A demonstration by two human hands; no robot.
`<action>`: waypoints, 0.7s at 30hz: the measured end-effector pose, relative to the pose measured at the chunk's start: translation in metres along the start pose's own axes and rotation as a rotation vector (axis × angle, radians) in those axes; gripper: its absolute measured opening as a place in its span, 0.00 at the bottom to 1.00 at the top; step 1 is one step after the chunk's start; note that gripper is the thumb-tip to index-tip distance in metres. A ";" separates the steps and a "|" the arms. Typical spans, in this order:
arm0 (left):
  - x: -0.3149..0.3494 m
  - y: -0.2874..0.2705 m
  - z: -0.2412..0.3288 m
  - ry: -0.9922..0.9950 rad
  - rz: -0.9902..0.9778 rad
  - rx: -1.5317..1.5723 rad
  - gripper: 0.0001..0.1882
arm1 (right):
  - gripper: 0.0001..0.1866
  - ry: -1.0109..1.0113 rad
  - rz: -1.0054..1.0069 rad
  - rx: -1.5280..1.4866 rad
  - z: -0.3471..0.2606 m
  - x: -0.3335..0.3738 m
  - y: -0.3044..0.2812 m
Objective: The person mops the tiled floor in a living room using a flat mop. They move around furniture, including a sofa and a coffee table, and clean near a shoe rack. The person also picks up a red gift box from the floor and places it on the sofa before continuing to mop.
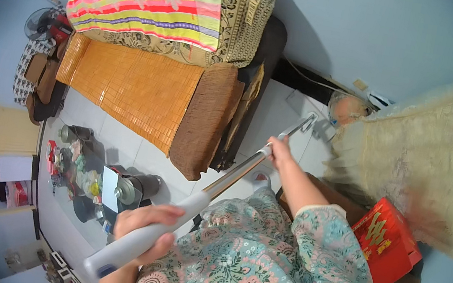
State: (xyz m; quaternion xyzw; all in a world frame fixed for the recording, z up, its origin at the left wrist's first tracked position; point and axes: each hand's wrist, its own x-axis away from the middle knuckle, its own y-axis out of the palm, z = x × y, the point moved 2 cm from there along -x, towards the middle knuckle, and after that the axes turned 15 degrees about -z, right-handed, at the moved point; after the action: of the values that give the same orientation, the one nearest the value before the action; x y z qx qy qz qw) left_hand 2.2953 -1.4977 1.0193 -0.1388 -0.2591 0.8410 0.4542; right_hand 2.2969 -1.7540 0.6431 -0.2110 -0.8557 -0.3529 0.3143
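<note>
A long flat mop [236, 171] with a silver pole and a pale grey handle slants across the view. Around its thick grip, at the lower left, my left hand [147, 229] is closed. My right hand [278, 152] grasps the pole farther down, near its joint with the lower section. The mop's flat rectangular head [309, 117] lies on the white tiled floor [262, 126], between the sofa's end and the lace-draped furniture. Its edges are pale against the tiles and hard to make out.
Left of the pole stands a sofa [127, 89] with a bamboo mat and striped cover. A glass table [82, 177] with pots is at left. On the right are a lace cloth [416, 155], a red box [384, 243] and a round object [347, 109] by the wall.
</note>
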 end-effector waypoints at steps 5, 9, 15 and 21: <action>-0.026 0.019 -0.016 0.027 -0.070 0.046 0.08 | 0.47 0.076 -0.053 0.114 -0.016 -0.014 -0.028; 0.000 0.010 -0.025 -0.019 -0.037 0.101 0.08 | 0.47 0.109 0.031 0.125 0.008 -0.002 -0.007; 0.111 -0.023 -0.030 -0.182 0.019 0.171 0.10 | 0.44 0.198 -0.004 0.152 0.099 0.036 0.057; 0.266 -0.067 -0.021 -0.230 0.146 0.211 0.13 | 0.45 0.281 -0.070 0.130 0.229 0.128 0.147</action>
State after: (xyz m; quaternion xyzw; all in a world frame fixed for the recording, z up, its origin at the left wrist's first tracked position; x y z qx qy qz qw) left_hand 2.2058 -1.2383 1.0404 -0.0117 -0.2089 0.9046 0.3714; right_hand 2.2019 -1.4697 0.6736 -0.1088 -0.8311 -0.3334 0.4316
